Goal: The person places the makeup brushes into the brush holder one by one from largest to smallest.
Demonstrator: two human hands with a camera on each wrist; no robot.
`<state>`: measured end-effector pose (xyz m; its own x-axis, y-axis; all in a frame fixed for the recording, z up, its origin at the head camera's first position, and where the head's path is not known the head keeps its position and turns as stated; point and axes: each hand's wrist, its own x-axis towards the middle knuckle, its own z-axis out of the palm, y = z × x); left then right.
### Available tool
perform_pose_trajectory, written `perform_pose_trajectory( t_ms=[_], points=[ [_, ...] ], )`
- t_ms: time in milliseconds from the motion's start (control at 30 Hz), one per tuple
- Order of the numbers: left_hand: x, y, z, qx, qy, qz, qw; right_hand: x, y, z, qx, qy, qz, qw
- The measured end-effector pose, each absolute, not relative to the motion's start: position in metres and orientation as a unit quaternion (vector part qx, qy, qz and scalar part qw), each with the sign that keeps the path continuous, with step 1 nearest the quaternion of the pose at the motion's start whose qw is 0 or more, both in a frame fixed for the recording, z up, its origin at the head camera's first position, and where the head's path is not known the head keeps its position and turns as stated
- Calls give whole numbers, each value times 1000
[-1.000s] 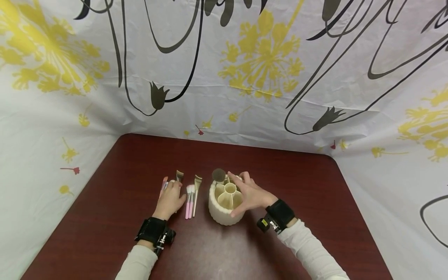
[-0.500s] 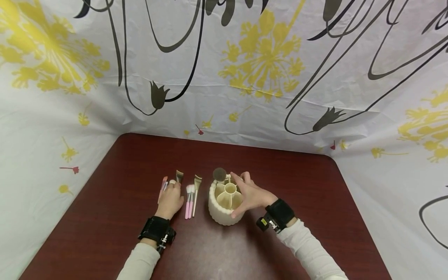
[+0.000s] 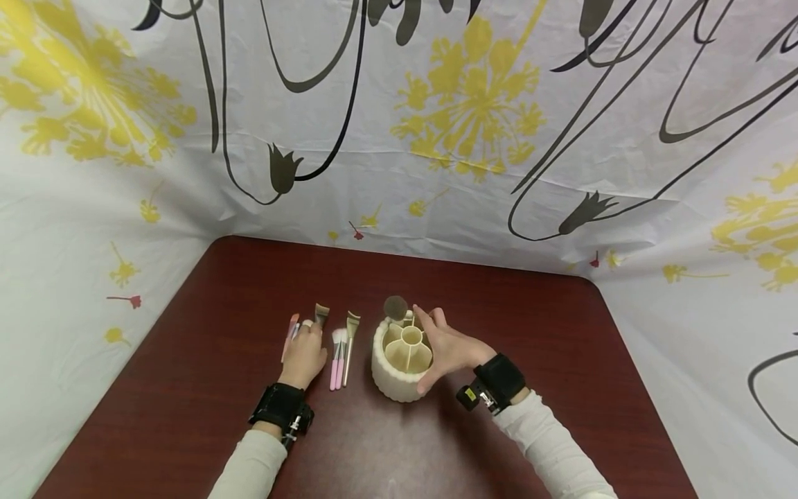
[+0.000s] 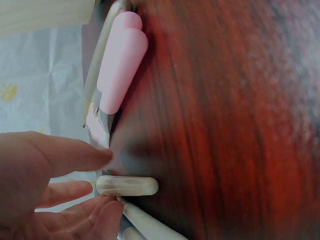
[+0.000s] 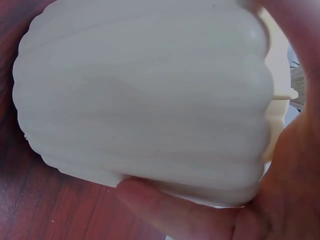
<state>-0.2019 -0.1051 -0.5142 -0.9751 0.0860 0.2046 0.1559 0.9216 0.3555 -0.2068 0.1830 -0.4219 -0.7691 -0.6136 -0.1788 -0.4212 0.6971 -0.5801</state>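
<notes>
In the head view my right hand (image 3: 454,346) grips the rim and side of a cream, scalloped makeup brush holder (image 3: 399,383) with petal-shaped compartments. The right wrist view has the thumb (image 5: 165,205) pressed along the holder's fluted wall. One round-headed makeup brush (image 3: 395,308) stands in the holder at its far left. My left hand (image 3: 303,357) reaches over makeup brushes lying on the table; a flat-topped brush (image 3: 321,314) shows beyond its fingertips. In the left wrist view a beige brush handle (image 4: 127,185) lies between the spread thumb and fingers, with a gap below the thumb.
Two pink-handled brushes (image 3: 337,360) and a gold fan-tipped brush (image 3: 350,346) lie between the left hand and the holder. An orange-tipped brush (image 3: 291,331) lies left of the hand. The dark red table (image 3: 499,298) meets a patterned cloth (image 3: 399,173) behind.
The holder has turned slightly under my right hand, carrying the standing brush a little rightward. My left hand has shifted slightly, its thumb drawing in toward the fingers.
</notes>
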Motion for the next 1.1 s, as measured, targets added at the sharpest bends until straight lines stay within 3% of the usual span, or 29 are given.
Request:
perform_pose_trajectory(
  t_ms=[633, 1100],
  points=[
    [-205, -100, -520, -47, -966, -209, 144, -208, 184, -426, -280, 891, -300, 195],
    [-204, -97, -509, -40, -961, -250, 111, -209, 184, -429, -283, 893, -295, 186]
  ],
)
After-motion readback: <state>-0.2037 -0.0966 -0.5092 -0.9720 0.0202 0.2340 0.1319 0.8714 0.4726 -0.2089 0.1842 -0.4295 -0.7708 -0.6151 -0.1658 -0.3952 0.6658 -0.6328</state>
